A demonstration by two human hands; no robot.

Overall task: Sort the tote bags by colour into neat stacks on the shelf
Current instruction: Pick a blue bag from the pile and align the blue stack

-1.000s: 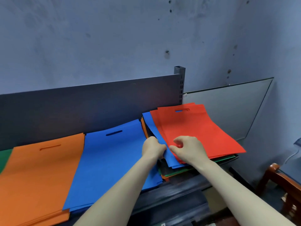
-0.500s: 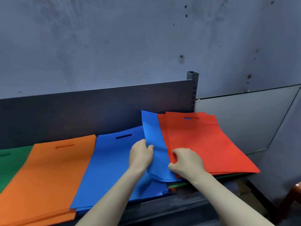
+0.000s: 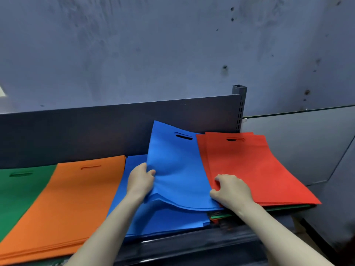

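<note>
My left hand (image 3: 141, 181) pinches the left edge of the blue bag (image 3: 178, 169); my right hand (image 3: 230, 191) grips the near corner of the red bags (image 3: 249, 166). The blue bag bows above the blue stack (image 3: 163, 219), beside the orange stack (image 3: 73, 198).

On the shelf (image 3: 192, 244), before its back panel (image 3: 96, 131), sit from left to right the leftmost stack (image 3: 17, 192), second stack (image 3: 73, 200), third stack (image 3: 165, 221) and rightmost pile (image 3: 253, 169). A bundle of bags (image 3: 176, 169) lies over the third stack, its right edge tucked under the pile's top bags. The left hand (image 3: 141, 181) grips its left edge, the right hand (image 3: 232, 191) the pile's near-left corner.
</note>
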